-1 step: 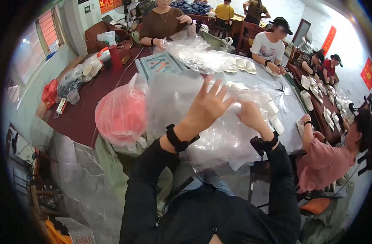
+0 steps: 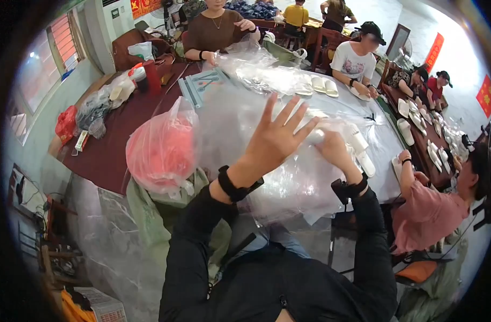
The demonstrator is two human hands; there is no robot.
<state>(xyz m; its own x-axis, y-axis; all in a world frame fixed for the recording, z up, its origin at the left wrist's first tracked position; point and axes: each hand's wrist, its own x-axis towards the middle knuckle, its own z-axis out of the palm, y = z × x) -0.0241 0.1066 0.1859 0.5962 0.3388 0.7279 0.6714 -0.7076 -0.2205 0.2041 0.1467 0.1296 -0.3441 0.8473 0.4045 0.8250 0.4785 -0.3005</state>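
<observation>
- Here the left hand [image 2: 275, 140] is held open, fingers spread, over the large crumpled clear plastic bag [image 2: 288, 182].
- The right hand's [image 2: 334, 150] grip looks closed on a white slipper [image 2: 316, 136]; the film is best kept taut.

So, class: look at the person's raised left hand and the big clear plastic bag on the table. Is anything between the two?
Nothing visible stands between them. The left hand is spread open right over the clear plastic bag; whether it touches is unclear. The right hand is already at the bag, and the pink bag sits off to the left.
</observation>
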